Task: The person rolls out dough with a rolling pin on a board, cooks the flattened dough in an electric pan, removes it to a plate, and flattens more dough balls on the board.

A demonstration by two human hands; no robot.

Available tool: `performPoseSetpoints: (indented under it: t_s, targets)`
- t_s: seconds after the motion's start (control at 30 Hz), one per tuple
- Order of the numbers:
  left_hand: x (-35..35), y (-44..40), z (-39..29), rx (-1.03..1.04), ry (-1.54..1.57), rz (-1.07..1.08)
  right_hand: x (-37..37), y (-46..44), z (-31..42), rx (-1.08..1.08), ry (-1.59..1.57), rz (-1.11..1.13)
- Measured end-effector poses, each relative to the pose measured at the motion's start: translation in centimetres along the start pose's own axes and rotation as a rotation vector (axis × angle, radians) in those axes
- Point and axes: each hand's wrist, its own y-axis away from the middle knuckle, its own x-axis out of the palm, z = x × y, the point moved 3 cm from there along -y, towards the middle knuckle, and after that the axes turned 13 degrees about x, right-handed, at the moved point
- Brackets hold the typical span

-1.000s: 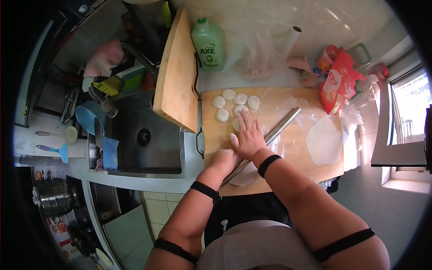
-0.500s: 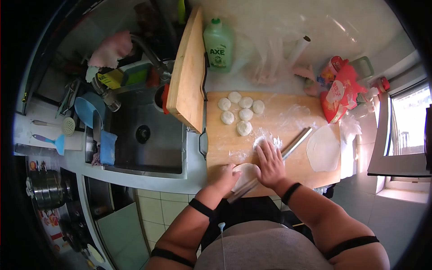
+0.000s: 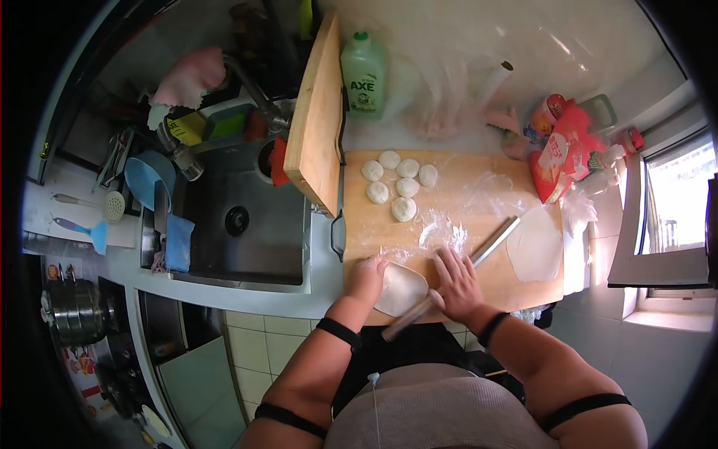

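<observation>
A thin, rounded sheet of dough (image 3: 400, 292) lies at the near edge of the wooden board (image 3: 479, 179). My left hand (image 3: 365, 278) is closed at its left edge, the fingertips partly hidden. A metal rolling pin (image 3: 496, 241) runs slantwise beside the dough, its near end blurred and reaching past the board's edge. Across its middle lies my right hand (image 3: 458, 284), palm down, fingers stretched out and thumb toward the dough. Loose flour (image 3: 441, 230) is scattered just beyond. Several round dough pieces (image 3: 404, 209) sit farther back, and a larger flat dough sheet (image 3: 535, 245) rests at the right.
An upright cutting board (image 3: 310, 120) stands between the work board and the sink (image 3: 232, 262). Behind are a green detergent bottle (image 3: 363, 78) and, at the back right, a red bag (image 3: 557, 161). A window (image 3: 677, 198) is on the right.
My left hand has shifted left and away from me, exposing more of the dough. My right hand has come slightly nearer and to the right along with the rolling pin.
</observation>
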Motion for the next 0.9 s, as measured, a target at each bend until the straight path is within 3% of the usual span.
performPoseSetpoints:
  t_s: [0.1, 0.17, 0.3, 0.5, 0.7, 0.8, 0.9]
  targets:
    - [-0.2, 1.3, 0.5, -0.138, 0.054, -0.025, 0.1, 4.1, -1.6, 0.001, 0.029, 0.046]
    - [0.9, 2.2, 1.3, -0.112, 0.178, 0.127, 0.7, 3.7, -1.5, 0.037, 0.042, 0.064]
    - [0.7, 1.3, -1.0, -0.067, 0.095, 0.131, 0.8, -4.6, 2.2, 0.007, -0.019, -0.148]
    - [-0.3, -0.9, -1.6, 0.029, 0.009, 0.027, 0.5, -12.6, 5.3, 0.141, -0.093, -0.255]
    - [-1.2, 0.5, -0.8, 0.276, 0.048, -0.015, -0.5, -3.6, 0.3, -0.295, -0.341, -0.122]
    - [-1.7, 1.1, -1.3, 0.146, 0.254, -0.070, 0.1, -1.4, -4.9, -0.409, -0.219, -0.092]
    - [-3.3, 0.4, -2.5, 0.151, 0.252, -0.100, 0.0, -1.4, -6.4, -0.498, -0.030, -0.042]
